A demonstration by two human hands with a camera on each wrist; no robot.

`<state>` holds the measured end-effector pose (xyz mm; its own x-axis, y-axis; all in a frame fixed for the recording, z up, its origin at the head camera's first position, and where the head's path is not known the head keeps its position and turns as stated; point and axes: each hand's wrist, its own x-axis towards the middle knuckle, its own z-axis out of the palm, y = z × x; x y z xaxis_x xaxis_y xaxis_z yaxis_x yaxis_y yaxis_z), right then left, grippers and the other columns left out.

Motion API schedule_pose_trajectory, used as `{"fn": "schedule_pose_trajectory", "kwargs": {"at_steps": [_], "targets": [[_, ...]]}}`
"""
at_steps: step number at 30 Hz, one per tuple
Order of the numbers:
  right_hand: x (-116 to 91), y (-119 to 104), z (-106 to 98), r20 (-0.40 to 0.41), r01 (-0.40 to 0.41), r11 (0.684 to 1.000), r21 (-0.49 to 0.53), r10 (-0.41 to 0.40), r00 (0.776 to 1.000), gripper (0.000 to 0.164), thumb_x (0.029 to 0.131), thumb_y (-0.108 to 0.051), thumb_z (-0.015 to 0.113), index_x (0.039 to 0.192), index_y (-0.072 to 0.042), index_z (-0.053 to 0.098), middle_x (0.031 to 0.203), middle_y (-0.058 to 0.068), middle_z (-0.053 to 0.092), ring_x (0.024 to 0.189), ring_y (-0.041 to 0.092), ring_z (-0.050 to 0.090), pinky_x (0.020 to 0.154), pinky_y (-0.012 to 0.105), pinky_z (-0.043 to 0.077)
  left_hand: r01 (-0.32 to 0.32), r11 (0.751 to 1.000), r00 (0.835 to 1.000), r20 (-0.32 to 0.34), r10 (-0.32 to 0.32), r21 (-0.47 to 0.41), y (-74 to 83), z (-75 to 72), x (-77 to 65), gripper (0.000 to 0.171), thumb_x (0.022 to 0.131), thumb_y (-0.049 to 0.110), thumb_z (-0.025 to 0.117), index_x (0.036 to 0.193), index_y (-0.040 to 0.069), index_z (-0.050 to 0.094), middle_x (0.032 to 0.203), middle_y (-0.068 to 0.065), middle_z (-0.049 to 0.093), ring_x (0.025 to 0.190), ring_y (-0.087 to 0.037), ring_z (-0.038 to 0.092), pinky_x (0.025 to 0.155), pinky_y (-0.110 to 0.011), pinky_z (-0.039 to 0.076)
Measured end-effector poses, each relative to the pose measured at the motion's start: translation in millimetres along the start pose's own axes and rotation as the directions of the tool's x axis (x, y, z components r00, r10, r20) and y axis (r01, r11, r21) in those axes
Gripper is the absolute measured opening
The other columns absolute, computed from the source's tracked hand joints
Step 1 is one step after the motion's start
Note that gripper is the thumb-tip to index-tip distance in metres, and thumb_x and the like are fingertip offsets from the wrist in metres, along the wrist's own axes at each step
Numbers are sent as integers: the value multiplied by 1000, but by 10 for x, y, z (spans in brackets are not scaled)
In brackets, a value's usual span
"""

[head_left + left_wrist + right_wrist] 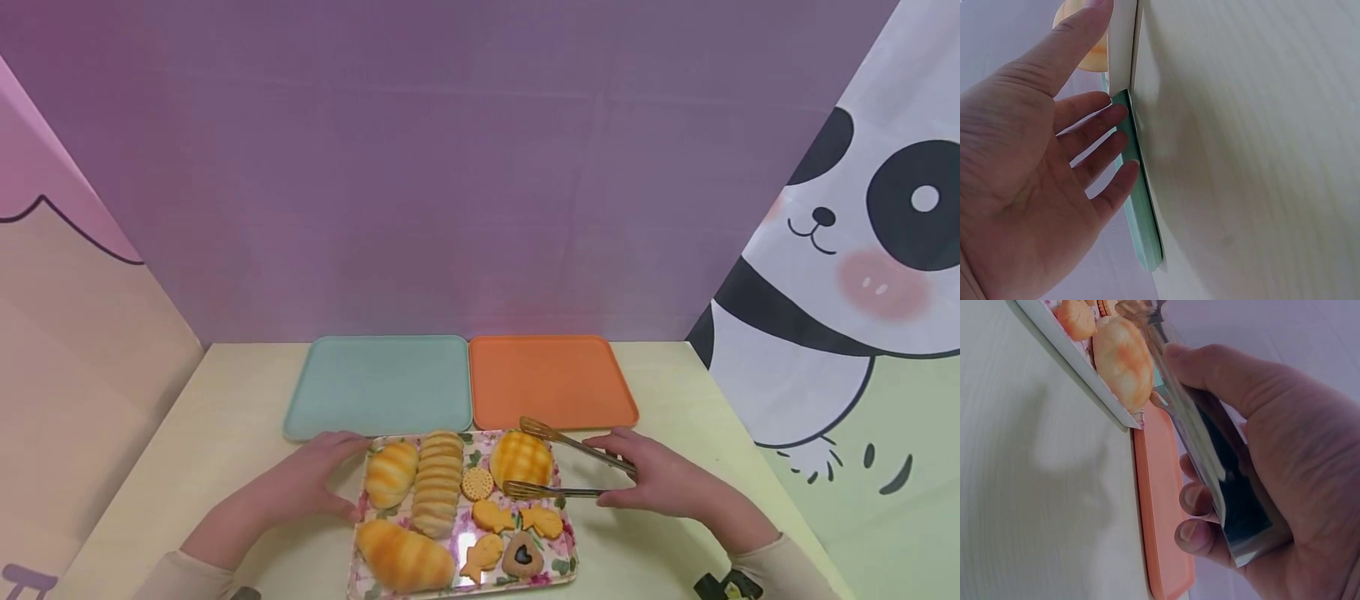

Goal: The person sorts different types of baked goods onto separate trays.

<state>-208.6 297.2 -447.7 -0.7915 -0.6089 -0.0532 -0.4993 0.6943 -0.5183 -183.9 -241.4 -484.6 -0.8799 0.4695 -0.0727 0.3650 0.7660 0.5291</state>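
Observation:
My right hand [663, 477] holds metal tongs [1210, 462] with wooden-looking tips, thumb on one arm and fingers round the other. The tongs' arms are spread, one tip over the far side of a round, grid-marked bun [521, 457], the other near its front edge. That bun sits at the back right of a flowered tray [566, 565]. My left hand [311, 477] is at the tray's left edge, thumb tip right at the rim [1121, 44]; its loosely extended fingers lie near the green tray's edge [1141, 219].
The flowered tray also bears a long ridged bread [437, 487], two rolls [405, 557], a round cracker [477, 483], several fish-shaped cookies [492, 517] and a triangular one with a dark heart [522, 556]. Behind stand a blue-green tray [382, 383] and an orange tray [551, 379], side by side.

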Motion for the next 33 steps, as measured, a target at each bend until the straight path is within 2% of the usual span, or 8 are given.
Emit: {"fn": "schedule_pose_trajectory", "kwargs": {"at_steps": [3, 11, 17, 21, 24, 28, 33], "targets": [[-2, -29, 3, -10, -3, 999, -38, 2, 1000, 74, 89, -45, 94, 151, -15, 65, 137, 0, 63, 115, 20, 64, 98, 45, 60, -5, 1000, 1000, -2, 5, 4, -7, -1, 6, 103, 73, 49, 101, 154, 1, 59, 156, -24, 58, 145, -53, 50, 121, -72, 41], [-9, -77, 24, -18, -24, 996, -87, 22, 1000, 77, 87, -47, 95, 150, -13, 66, 133, 0, 63, 106, 22, 65, 91, 42, 61, -7, 1000, 1000, -8, 8, 13, -51, 33, 22, 103, 74, 51, 100, 155, 1, 59, 156, -23, 59, 146, -52, 50, 122, -71, 40], [3, -144, 42, -8, -36, 985, -168, 36, 999, 77, 88, -50, 93, 149, -11, 66, 132, 0, 63, 101, 18, 67, 88, 42, 63, -18, 1000, 1000, -4, 18, 11, -24, 9, 13, 103, 73, 49, 101, 154, 1, 59, 156, -25, 59, 145, -54, 50, 120, -74, 41], [17, -173, 40, 5, -42, 985, -168, 43, 999, 76, 89, -50, 92, 149, -11, 67, 129, 0, 64, 97, 17, 66, 84, 39, 62, -15, 1000, 1000, -5, 15, 11, -14, 8, 10, 103, 73, 48, 101, 155, 1, 59, 156, -24, 59, 145, -53, 50, 120, -73, 41], [29, -174, 40, 19, -40, 986, -164, 44, 999, 73, 91, -48, 91, 149, -9, 68, 128, 1, 67, 100, 18, 67, 88, 42, 63, -1, 1000, 1000, -1, 1, -1, -6, 11, 10, 102, 74, 47, 101, 155, 1, 59, 156, -25, 58, 146, -53, 49, 121, -73, 40], [51, -167, 43, 34, -14, 987, -162, 20, 999, 70, 94, -45, 89, 148, -7, 68, 119, 0, 76, 103, 20, 71, 93, 48, 64, 24, 1000, 1000, 13, -24, -18, 8, 12, 10, 102, 75, 47, 101, 155, 2, 59, 158, -24, 57, 147, -52, 48, 122, -72, 39], [64, -159, 50, 22, 22, 986, -163, -19, 1000, 64, 95, -42, 88, 145, -6, 72, 101, -9, 75, 89, 10, 67, 81, 41, 63, 23, 1000, 1000, 14, -23, -10, -6, 13, 18, 101, 74, 46, 101, 155, 2, 59, 157, -24, 58, 146, -52, 49, 121, -73, 40]]}}
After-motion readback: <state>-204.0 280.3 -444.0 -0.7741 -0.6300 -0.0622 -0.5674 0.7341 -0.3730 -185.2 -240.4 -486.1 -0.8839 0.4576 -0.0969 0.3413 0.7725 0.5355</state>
